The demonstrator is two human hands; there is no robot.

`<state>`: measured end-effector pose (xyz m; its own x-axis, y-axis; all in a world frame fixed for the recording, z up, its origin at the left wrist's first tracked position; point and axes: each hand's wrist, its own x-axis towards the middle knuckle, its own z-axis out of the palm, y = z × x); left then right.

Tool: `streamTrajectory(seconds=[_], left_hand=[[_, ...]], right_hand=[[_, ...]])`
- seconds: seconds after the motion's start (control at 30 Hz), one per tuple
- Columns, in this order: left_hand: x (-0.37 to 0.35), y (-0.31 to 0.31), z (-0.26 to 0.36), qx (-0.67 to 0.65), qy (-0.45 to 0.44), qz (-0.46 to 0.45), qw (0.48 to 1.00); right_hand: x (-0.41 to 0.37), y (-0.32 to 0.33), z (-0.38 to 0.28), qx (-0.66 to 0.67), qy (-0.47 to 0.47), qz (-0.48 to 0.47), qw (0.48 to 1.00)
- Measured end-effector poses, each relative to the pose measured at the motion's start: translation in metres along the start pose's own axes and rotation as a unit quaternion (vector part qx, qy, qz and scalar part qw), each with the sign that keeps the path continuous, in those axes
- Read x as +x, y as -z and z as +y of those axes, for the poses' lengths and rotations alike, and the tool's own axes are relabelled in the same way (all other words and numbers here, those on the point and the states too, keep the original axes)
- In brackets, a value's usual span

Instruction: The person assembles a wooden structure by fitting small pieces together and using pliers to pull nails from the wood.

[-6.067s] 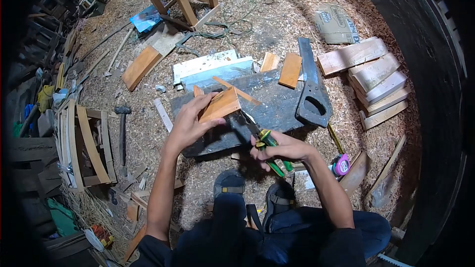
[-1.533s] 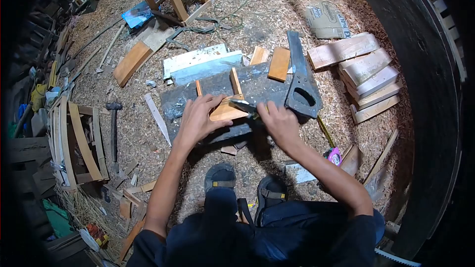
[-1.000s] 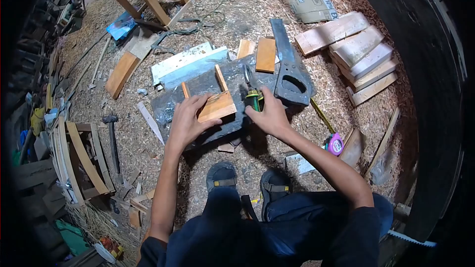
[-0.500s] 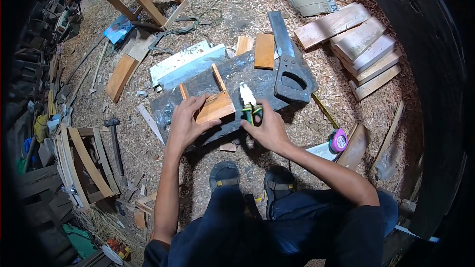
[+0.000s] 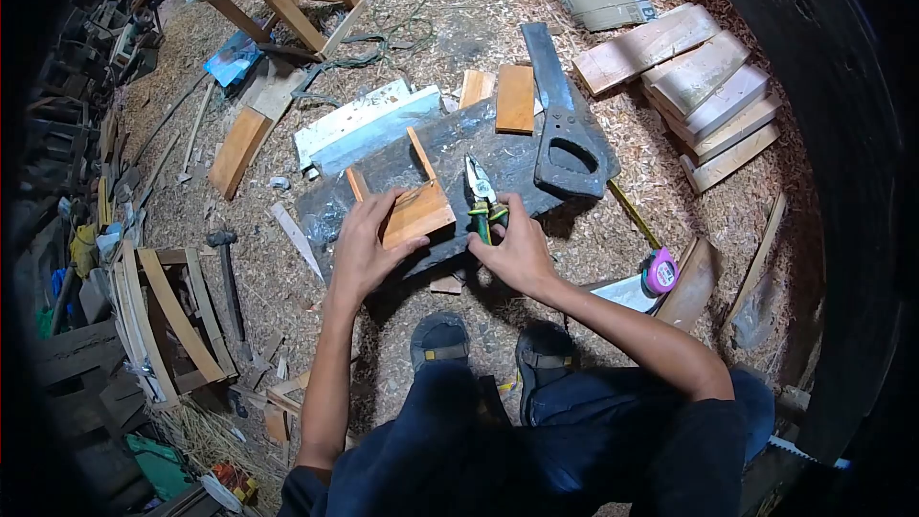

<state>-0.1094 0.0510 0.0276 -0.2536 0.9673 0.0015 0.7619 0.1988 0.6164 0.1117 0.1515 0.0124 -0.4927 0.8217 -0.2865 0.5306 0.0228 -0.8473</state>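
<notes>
My left hand (image 5: 366, 241) is closed around the near left side of a small wooden frame (image 5: 418, 217), with its thumb along the front edge. The frame has a flat board and two narrow slats reaching away from me. It rests on a dark, worn work board (image 5: 450, 146). Beside it, my right hand (image 5: 517, 251) grips green-and-black pliers (image 5: 481, 190) by the handles. Their metal jaws point away from me, slightly parted, with nothing visible between them and apart from the frame. Part of the handles is hidden by my fingers.
A handsaw (image 5: 567, 158) and a wooden block (image 5: 515, 99) lie on the work board's far right. A tape measure (image 5: 661, 271) lies to the right, its blade pulled out. Stacked planks (image 5: 708, 86) stand beyond. A hammer (image 5: 226, 278) and a curved wooden frame (image 5: 177, 311) are left.
The pliers have turned slightly in my right hand, and a gap now shows between their jaws. My left hand keeps its hold on the wooden frame. The whole view shifts a little.
</notes>
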Motion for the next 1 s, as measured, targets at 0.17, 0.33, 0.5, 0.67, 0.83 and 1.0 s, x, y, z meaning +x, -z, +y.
streamTrajectory(seconds=[0.17,0.33,0.5,0.67,0.83,1.0], left_hand=[[-0.011,0.003,-0.005,-0.111,0.017,0.014,0.994],[-0.014,0.008,0.001,-0.125,0.015,-0.019,0.992],[-0.015,0.004,-0.008,-0.154,-0.012,0.004,0.988],[-0.011,0.006,-0.002,-0.169,-0.049,0.018,0.984],[-0.004,0.018,0.008,-0.054,-0.078,-0.018,0.995],[-0.003,0.018,0.008,-0.073,-0.074,-0.033,0.994]], right_hand=[[0.013,0.016,-0.006,-0.155,0.034,-0.045,0.986],[0.020,0.022,-0.012,-0.289,0.088,-0.050,0.952],[0.028,0.023,-0.010,-0.286,0.220,0.070,0.930],[0.035,0.024,-0.023,0.200,0.057,-0.221,0.953],[0.039,0.009,-0.008,0.343,-0.011,-0.311,0.886],[0.033,0.006,0.002,0.417,-0.078,-0.307,0.852]])
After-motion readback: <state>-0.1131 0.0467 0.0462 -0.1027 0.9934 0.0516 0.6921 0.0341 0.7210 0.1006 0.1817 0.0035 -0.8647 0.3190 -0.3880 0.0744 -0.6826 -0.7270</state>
